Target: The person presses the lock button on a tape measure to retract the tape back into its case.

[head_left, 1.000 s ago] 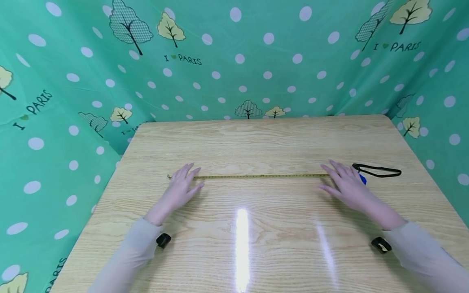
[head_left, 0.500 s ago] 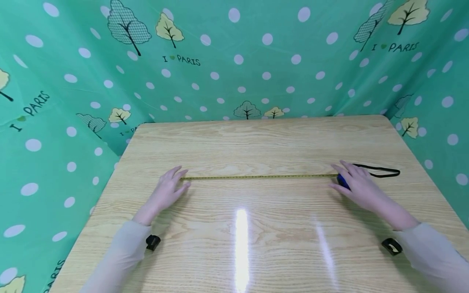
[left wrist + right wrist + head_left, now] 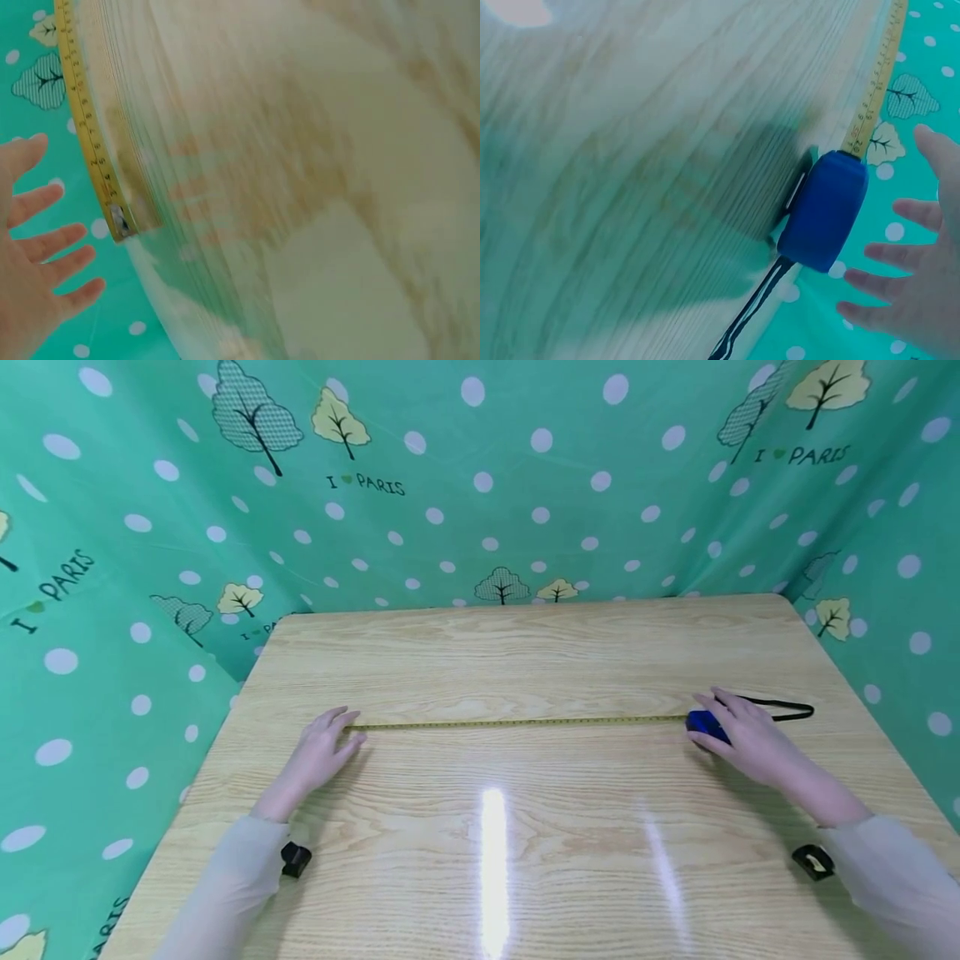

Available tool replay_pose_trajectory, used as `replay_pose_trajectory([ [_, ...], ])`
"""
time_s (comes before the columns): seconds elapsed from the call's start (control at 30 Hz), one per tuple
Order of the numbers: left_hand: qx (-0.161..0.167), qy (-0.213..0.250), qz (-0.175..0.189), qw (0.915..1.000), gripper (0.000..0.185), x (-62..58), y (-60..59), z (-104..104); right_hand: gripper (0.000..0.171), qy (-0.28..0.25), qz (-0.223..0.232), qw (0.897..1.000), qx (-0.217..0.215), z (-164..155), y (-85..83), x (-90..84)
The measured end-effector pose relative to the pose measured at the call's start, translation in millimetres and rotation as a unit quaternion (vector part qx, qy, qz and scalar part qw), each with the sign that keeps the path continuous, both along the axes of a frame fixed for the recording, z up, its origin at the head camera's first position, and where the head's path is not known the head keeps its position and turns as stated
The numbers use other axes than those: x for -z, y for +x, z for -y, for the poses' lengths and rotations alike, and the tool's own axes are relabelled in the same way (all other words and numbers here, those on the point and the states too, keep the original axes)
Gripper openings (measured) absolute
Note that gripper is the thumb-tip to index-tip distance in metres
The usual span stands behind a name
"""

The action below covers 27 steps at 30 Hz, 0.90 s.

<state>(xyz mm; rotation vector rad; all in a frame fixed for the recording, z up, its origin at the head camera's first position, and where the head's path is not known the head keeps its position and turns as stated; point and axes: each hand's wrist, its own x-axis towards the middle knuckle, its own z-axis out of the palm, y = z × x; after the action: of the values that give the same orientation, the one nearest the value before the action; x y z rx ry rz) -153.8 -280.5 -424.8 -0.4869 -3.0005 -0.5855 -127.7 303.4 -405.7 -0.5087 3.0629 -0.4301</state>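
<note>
A tape measure lies on the wooden table with its yellow blade (image 3: 517, 722) drawn out straight from left to right. Its blue case (image 3: 825, 211) is at the right end, with a black wrist strap (image 3: 793, 717) trailing off to the right. Fingers spread, my right hand (image 3: 750, 743) hovers beside the case; the right wrist view shows a gap between them. My left hand (image 3: 311, 756) is at the blade's metal hook end (image 3: 120, 219), fingers extended and apart from it in the left wrist view. Neither hand holds anything.
The light wood table (image 3: 480, 652) has a bright glare streak (image 3: 493, 868) near its front middle. A green dotted cloth (image 3: 480, 460) hangs behind it and at both sides. A small black device sits under each sleeve cuff.
My left hand has moved left along the blade toward its hook end. My right hand has shifted right, uncovering more of the blue case. The tape measure stays in place.
</note>
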Motion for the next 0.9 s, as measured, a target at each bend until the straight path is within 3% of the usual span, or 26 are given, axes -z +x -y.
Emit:
replay_pose_trajectory([
  [0.43, -0.011, 0.010, 0.006, 0.9999, 0.043, 3.8, -1.4, 16, 0.065, 0.009, 0.030, 0.999, 0.008, -9, -4.5, 2.2],
  [0.9, -0.011, 0.006, 0.028, 0.9995, 0.039, 4.4, -8.7, 16, 0.068, 0.009, 0.033, 0.999, 0.007, -13, -3.0, 5.7],
])
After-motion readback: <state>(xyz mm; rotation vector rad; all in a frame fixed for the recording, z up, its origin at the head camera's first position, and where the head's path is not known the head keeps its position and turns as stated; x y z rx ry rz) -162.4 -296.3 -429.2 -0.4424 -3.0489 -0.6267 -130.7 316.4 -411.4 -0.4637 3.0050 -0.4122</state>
